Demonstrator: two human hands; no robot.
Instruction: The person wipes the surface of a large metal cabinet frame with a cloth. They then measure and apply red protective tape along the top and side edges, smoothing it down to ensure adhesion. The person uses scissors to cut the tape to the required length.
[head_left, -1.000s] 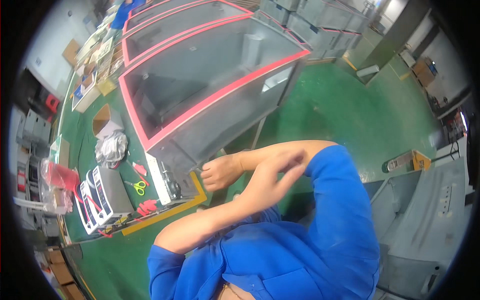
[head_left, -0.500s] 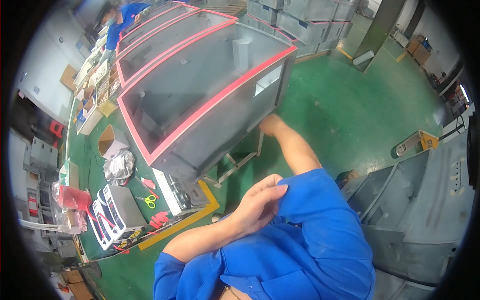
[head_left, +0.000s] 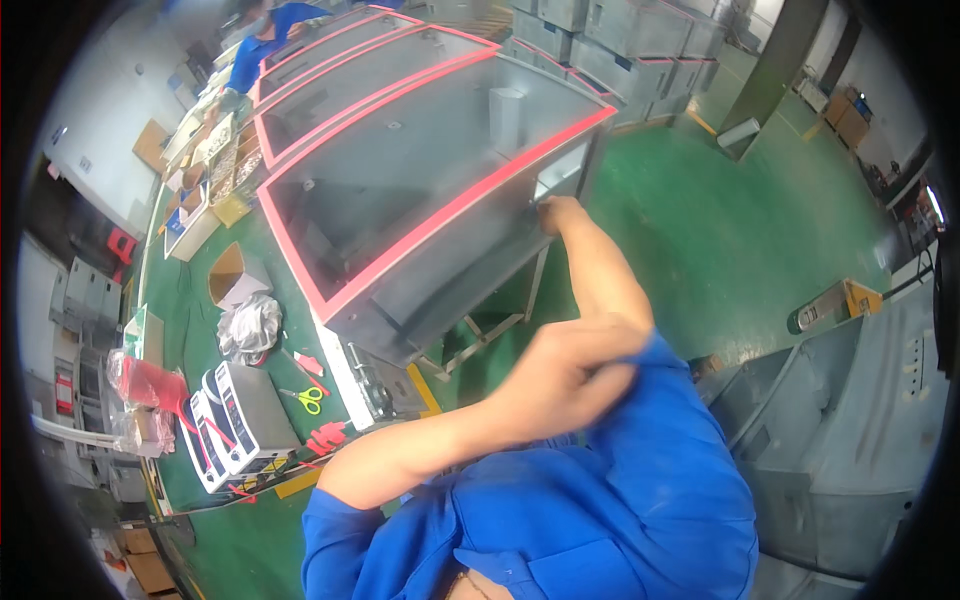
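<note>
A grey metal cabinet (head_left: 440,290) with a pink-red strip along its open rim stands in front of me, and a cut-out window (head_left: 562,172) pierces its near side. My right hand (head_left: 562,214) is closed against that side, just below the window; what its fingers hold, if anything, is hidden. Across my body reaches my left hand (head_left: 575,372), blurred by motion, its bent fingers closed at the cuff of my blue right sleeve (head_left: 650,400).
Green scissors (head_left: 303,400), a white-and-grey powered box (head_left: 240,425) and a crumpled plastic bag (head_left: 250,328) lie on the green bench at left. More cabinets stand behind, where a person in blue (head_left: 268,48) works. Grey metal panels (head_left: 850,420) lean at right.
My right hand has risen from the cabinet's lower edge to beside its window. My left hand has moved right and up along the right sleeve. The view has shifted slightly.
</note>
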